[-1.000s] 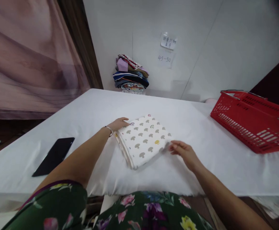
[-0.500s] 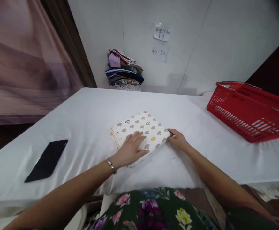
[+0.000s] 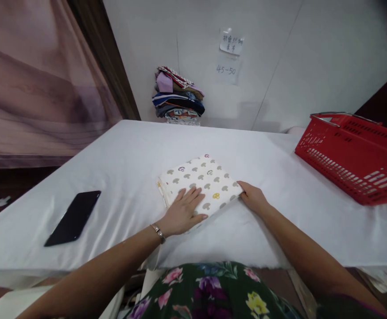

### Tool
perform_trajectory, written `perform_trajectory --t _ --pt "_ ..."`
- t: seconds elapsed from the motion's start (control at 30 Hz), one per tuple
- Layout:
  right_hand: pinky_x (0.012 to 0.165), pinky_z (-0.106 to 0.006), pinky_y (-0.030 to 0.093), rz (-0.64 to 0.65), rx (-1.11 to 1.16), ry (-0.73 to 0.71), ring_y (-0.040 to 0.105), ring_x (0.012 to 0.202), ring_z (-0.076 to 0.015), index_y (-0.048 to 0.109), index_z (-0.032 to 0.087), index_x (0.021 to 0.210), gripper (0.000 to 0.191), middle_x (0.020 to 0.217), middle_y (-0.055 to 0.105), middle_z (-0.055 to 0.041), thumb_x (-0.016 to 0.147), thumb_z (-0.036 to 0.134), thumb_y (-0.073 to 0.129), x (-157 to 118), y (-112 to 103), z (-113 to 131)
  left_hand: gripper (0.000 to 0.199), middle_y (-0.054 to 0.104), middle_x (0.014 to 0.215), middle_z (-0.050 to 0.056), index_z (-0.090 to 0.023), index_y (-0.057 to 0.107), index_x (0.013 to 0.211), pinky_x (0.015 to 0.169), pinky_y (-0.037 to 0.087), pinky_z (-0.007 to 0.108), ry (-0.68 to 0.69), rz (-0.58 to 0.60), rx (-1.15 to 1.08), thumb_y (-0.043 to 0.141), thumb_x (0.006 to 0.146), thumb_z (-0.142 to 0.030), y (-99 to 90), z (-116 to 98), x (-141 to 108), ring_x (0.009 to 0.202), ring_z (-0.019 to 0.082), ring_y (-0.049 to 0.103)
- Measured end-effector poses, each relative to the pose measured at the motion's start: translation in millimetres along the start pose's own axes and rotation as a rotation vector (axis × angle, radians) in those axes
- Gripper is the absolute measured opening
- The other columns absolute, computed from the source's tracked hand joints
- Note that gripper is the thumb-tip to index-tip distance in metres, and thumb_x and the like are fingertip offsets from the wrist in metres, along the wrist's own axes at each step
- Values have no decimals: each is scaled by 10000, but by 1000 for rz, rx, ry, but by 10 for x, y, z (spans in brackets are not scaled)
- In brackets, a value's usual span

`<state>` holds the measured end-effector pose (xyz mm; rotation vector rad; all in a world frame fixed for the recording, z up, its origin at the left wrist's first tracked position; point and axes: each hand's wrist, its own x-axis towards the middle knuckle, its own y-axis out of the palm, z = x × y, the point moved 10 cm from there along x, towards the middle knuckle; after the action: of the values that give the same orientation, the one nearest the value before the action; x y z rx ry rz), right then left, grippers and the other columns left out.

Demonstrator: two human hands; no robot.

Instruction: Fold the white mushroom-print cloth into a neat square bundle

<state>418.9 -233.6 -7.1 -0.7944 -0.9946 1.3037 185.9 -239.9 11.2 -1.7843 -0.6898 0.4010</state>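
A folded white cloth (image 3: 200,177) with grey mushroom prints and a few coloured ones lies at the middle of the white-covered table (image 3: 114,168). My left hand (image 3: 184,212) rests flat on its near left part, fingers spread, with a metal bracelet at the wrist. At the cloth's right corner, my right hand (image 3: 253,196) has its fingers closed on the edge; the thumb and fingertips are partly hidden. Several layers show along the cloth's left edge.
A black phone-like slab (image 3: 73,218) lies on the left of the table. The red plastic basket (image 3: 353,155) with metal handles stands at the right. Against the wall is a pile of folded clothes (image 3: 179,97), with paper signs (image 3: 231,43) above and right of it.
The whole view has shifted slightly, so most things appear farther right. My right hand still grips the corner, its fingers now tucked further under; my left hand stays flat on the cloth.
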Motion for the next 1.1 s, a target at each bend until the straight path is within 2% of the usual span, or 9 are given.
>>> perform_trajectory --t 0.23,0.33,0.47,0.6,0.7,0.8,0.87,0.97,1.1 --pt "877 -379 451 109 64 40 543 1102 -248 458 289 1284 529 1248 566 -24 763 204 427 -33 -21 -7 596 303 1464 69 -236 368 1342 1129 118 443 -9 -55 -45 369 858 -584 -162 -59 -73 1376 219 174" --pt "1006 -413 368 100 171 -18 368 1285 -259 335 270 1381 635 1420 384 -33 759 246 464 -49 -152 140 553 299 1464 70 -244 412 1302 1123 114 478 -73 -130 -12 397 854 -568 -240 -21 -128 1373 238 179" --pt "1104 -438 213 -20 192 -203 129 1384 -227 254 296 1417 603 1505 194 10 846 362 435 -43 -296 632 584 265 1478 82 -232 400 1314 1119 91 520 -158 -167 20 414 840 -573 -178 32 -172 1370 277 177" --pt "1107 -516 95 56 14 -256 126 1381 -261 292 276 1407 596 1489 241 -34 865 490 420 7 30 927 591 263 1480 75 -241 378 1332 1124 82 516 -174 -170 15 412 842 -568 -115 37 -200 1375 271 164" --pt "1100 -533 83 119 -26 -240 153 1376 -268 341 278 1383 575 1476 270 -43 867 525 406 5 252 884 590 270 1477 71 -252 383 1328 1119 99 521 -179 -164 -16 410 838 -579 -139 43 -214 1372 271 176" --pt "1099 -537 83 144 -8 -222 152 1376 -268 347 304 1376 563 1480 255 -25 869 540 399 -1 282 814 546 330 1451 49 -281 435 1280 1099 166 525 -190 -138 -64 400 835 -594 -200 72 -164 1347 274 247" --pt "1098 -538 86 157 0 -201 138 1379 -262 325 309 1388 569 1487 233 -20 875 551 372 42 247 818 522 361 1432 48 -278 467 1249 1091 184 524 -218 -168 -55 382 841 -594 -301 148 -97 1339 274 262" --pt "1106 -515 73 146 -18 -198 95 1387 -240 282 283 1411 595 1505 177 -25 885 558 324 192 195 920 548 338 1443 77 -241 461 1261 1107 116 530 -305 -270 37 397 838 -583 -472 390 -11 1364 287 190" --pt "1094 -528 75 166 -58 -169 101 1386 -246 306 252 1403 610 1502 189 -52 874 555 339 403 305 944 621 289 1467 99 -207 394 1327 1107 105 526 -451 -266 72 368 841 -594 -413 835 0 1371 287 168"
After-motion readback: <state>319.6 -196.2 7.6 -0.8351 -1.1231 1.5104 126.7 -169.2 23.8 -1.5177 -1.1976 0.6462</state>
